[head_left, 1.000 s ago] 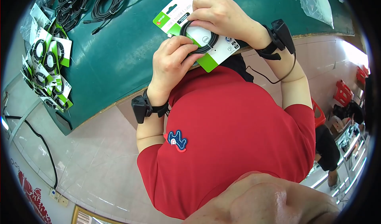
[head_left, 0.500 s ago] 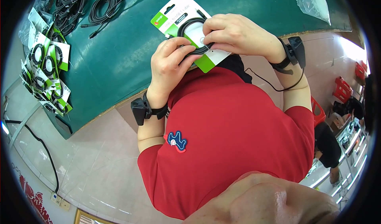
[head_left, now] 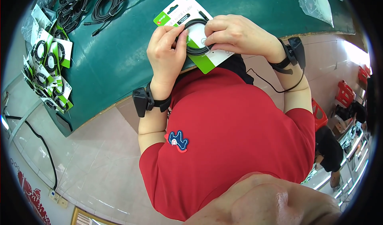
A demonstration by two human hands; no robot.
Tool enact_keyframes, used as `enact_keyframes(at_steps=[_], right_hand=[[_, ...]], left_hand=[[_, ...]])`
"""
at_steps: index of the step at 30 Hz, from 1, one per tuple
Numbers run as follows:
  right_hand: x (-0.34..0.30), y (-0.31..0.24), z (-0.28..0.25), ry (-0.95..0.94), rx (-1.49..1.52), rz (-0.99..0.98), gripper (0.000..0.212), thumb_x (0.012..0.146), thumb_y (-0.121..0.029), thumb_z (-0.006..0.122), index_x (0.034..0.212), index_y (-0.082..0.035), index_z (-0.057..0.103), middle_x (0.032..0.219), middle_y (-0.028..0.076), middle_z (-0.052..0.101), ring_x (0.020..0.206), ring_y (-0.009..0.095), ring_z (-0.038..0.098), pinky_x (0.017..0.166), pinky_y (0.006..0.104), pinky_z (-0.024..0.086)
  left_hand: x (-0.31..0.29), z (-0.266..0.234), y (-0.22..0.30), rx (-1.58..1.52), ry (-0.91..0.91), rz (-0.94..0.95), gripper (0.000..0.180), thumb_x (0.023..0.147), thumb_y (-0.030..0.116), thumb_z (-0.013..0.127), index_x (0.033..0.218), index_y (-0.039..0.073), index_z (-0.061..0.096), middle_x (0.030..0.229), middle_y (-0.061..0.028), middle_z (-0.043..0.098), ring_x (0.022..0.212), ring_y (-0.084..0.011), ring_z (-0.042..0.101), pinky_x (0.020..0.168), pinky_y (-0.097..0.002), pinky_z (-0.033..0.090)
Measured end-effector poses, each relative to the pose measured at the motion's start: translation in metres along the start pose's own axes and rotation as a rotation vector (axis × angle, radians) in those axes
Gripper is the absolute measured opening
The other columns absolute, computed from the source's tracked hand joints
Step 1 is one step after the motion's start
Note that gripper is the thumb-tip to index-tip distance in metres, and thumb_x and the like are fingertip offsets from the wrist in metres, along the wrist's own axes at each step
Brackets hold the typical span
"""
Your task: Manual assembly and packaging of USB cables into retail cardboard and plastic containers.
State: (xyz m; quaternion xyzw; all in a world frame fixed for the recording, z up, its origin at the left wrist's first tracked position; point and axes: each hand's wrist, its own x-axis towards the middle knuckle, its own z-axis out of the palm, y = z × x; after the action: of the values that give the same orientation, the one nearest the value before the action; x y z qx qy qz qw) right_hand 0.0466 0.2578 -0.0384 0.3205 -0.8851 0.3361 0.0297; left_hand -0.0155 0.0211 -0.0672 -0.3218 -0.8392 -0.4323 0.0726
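Note:
A white and green backing card (head_left: 206,64) lies at the near edge of the table with a coiled black cable (head_left: 196,52) on its face. My left hand (head_left: 166,51) is closed in a pinch at the coil's left side, thumb and forefinger on the cable. On the coil's right side, my right hand (head_left: 235,34) pinches the cable, and a thin pale tie end shows below its fingertips. The fingers cover parts of the coil. One cable plug points up past the top of the coil, near the right fingers.
Several carded cables (head_left: 50,65) are heaped at the table's left end. Behind them lie a big bundle of black cables (head_left: 74,5) and a loose black coil (head_left: 107,7). A clear plastic bag (head_left: 315,3) rests at the far right. Red stools (head_left: 345,93) stand on the floor.
My left hand has moved up along the coil, from its lower left to its upper left. The right hand stays at nearly the same place on the coil.

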Motion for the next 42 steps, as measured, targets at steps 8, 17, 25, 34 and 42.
enact_keyframes(at_steps=[8, 17, 25, 34, 42], right_hand=[[0.002, 0.001, -0.001, 0.037, 0.010, -0.034, 0.018, 0.084, -0.016, 0.079, 0.097, -0.005, 0.070, 0.099, 0.005, 0.063, 0.092, 0.027, 0.064, 0.077, 0.0384, 0.053], [0.016, -0.021, -0.013, 0.220, -0.118, -0.163, 0.024, 0.077, -0.010, 0.080, 0.099, -0.005, 0.071, 0.099, 0.005, 0.063, 0.089, 0.026, 0.064, 0.073, 0.0379, 0.053], [0.003, -0.023, -0.023, 0.379, -0.074, -0.105, 0.020, 0.081, -0.005, 0.076, 0.101, -0.005, 0.072, 0.102, 0.005, 0.066, 0.087, 0.027, 0.064, 0.073, 0.0375, 0.054], [-0.095, 0.137, -0.089, 1.249, -0.757, -0.073, 0.014, 0.100, -0.014, 0.069, 0.098, 0.000, 0.071, 0.090, 0.005, 0.074, 0.072, 0.006, 0.063, 0.063, 0.0190, 0.049], [-0.122, 0.128, -0.095, 0.700, -0.781, 1.066, 0.020, 0.091, -0.025, 0.073, 0.104, -0.010, 0.077, 0.099, 0.008, 0.073, 0.093, 0.028, 0.069, 0.078, 0.0379, 0.055]], left_hand=[[-0.005, -0.007, 0.015, -0.269, 0.093, -0.224, 0.033, 0.085, 0.007, 0.082, 0.116, 0.004, 0.071, 0.102, -0.0071, 0.065, 0.069, -0.0099, 0.059, 0.058, -0.0239, 0.049], [-0.019, -0.036, 0.035, -1.084, -0.075, -0.897, 0.036, 0.088, 0.001, 0.080, 0.121, -0.002, 0.066, 0.113, -0.0090, 0.067, 0.079, -0.0092, 0.063, 0.071, -0.0240, 0.055], [-0.021, -0.035, 0.031, -1.056, -0.239, -0.821, 0.039, 0.087, -0.007, 0.077, 0.124, -0.003, 0.066, 0.114, -0.0102, 0.074, 0.103, -0.0168, 0.071, 0.087, -0.0300, 0.058], [-0.023, -0.029, 0.038, -0.984, -0.215, -0.611, 0.035, 0.083, -0.008, 0.080, 0.117, -0.005, 0.072, 0.109, -0.0099, 0.075, 0.096, -0.0148, 0.071, 0.087, -0.0294, 0.057], [-0.024, -0.027, 0.041, -0.930, -0.220, -0.596, 0.030, 0.083, -0.008, 0.080, 0.112, -0.005, 0.074, 0.106, -0.0097, 0.075, 0.093, -0.0141, 0.071, 0.085, -0.0282, 0.057]])
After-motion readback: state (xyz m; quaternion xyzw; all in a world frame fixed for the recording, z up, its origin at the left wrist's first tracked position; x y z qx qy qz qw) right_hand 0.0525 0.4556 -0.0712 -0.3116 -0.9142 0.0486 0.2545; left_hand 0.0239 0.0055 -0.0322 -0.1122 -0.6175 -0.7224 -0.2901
